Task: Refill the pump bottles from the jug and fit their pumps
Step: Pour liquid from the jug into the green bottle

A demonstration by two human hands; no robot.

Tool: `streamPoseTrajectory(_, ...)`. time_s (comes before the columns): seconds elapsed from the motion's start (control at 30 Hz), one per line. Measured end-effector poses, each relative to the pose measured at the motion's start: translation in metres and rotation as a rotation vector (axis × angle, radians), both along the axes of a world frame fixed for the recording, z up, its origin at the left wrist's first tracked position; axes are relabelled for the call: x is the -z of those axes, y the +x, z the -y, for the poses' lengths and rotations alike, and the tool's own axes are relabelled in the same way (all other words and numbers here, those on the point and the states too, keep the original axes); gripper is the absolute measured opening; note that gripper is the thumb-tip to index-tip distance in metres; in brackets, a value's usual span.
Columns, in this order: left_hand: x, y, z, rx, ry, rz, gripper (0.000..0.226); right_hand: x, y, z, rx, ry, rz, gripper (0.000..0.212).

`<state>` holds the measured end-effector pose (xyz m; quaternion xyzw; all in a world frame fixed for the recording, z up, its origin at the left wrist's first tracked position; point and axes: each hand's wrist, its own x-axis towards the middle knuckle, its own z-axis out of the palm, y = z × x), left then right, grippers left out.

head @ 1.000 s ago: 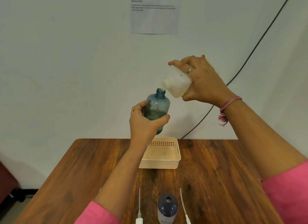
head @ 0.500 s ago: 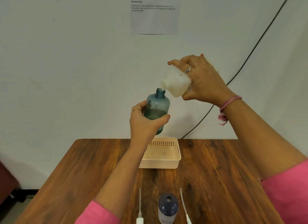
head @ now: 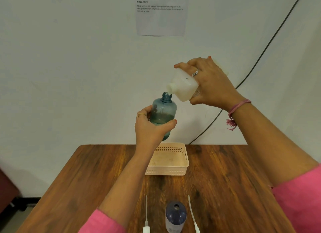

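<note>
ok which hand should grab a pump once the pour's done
Probably the right hand: once it sets down the jug, it is free for the pumps, while the left hand steadies the blue bottle.

I see a translucent teal-blue bottle in my left hand, darker and murky in its lower half. The jug in my right hand is milky white. Both hands show red-painted nails, my sleeves are bright pink, and a pink thread band circles my right wrist. Below the hands, the bench is streaky warm brown wood grain, carrying a pale peach basket with a perforated dot pattern. Nearest me stands a dark navy bottle flanked by white pumps.
</note>
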<state>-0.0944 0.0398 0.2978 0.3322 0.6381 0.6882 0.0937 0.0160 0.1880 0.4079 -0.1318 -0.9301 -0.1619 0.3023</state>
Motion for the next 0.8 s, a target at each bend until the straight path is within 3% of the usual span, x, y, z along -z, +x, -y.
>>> streamPoseTrajectory(0.8,-0.0013,-0.0017,0.0033,0.017,0.004,0.019,0.073,-0.0006,-0.0019,0.0041,0.011,0.002,-0.001,0.098)
